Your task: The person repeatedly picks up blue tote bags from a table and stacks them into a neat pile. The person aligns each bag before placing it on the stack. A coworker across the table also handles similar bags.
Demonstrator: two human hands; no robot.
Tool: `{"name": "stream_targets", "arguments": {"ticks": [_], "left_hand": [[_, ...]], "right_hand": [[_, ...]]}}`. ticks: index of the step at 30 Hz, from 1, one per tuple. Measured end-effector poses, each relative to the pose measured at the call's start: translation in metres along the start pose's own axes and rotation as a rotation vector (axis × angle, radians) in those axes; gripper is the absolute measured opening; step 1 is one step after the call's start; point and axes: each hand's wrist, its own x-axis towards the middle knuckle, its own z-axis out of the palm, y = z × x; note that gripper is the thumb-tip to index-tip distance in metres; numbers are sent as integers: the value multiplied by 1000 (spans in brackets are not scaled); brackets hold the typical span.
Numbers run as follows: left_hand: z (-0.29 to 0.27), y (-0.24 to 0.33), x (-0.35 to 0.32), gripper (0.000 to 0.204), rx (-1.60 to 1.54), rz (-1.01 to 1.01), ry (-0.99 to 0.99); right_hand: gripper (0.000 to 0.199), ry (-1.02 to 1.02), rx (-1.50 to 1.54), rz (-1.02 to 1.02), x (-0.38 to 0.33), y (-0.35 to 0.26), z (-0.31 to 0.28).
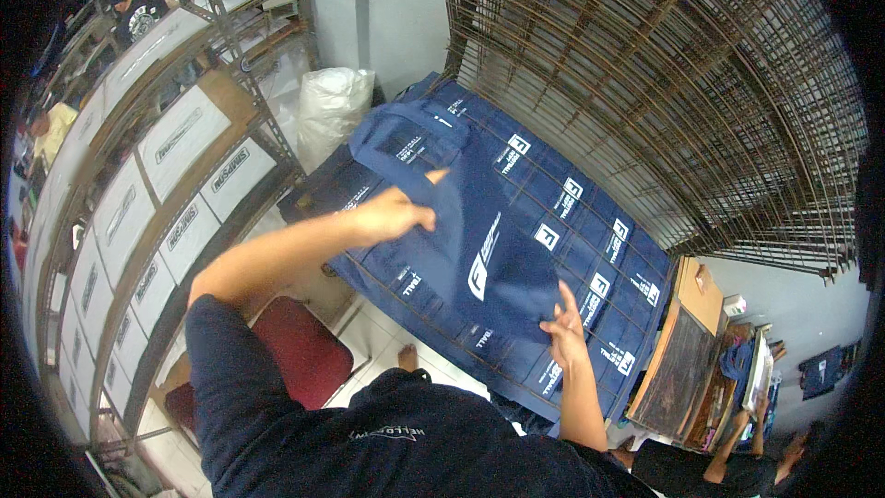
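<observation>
Holding a navy blue tote bag (479, 249) by two of its edges, the person spreads it flat above a wire rack shelf (516, 378) covered with rows of the same navy bags (599, 249). The left hand (392, 214) grips the bag's left edge, fingers closed around the fabric with the thumb on top. The right hand (564, 325) pinches the bag's lower right corner, its fingers partly spread while the fingertips press the cloth. The held bag lies over the middle of the laid-out rows, with a white printed mark facing up and its handle loop (406, 124) stretching toward the far left corner of the shelf.

Each bag in the rows beneath shows a small white printed patch, and they overlap like shingles from the far edge of the shelf to the near right edge. Above and to the right, stacked brown wire racks (645, 55) fan out. A white plastic sack (327, 111) stands against the wall beyond the shelf's far left corner. On the left, a metal shelving unit (138, 221) carries white boxes. A red stool seat (300, 350) sits on the tiled floor below the left forearm. At the lower right, another person's arm (737, 443) reaches toward a wooden frame (678, 360) leaning beside the shelf.
</observation>
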Motion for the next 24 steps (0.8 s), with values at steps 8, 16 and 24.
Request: {"name": "stream_targets", "arguments": {"ticks": [8, 16, 24], "left_hand": [[-95, 119, 61, 49, 623, 144, 439], [-175, -111, -20, 52, 341, 362, 1196], [53, -386, -349, 27, 632, -710, 1034]], "right_hand": [[82, 1, 12, -343, 155, 0, 75], [77, 150, -99, -374, 353, 57, 136], [69, 455, -497, -221, 431, 97, 100]]}}
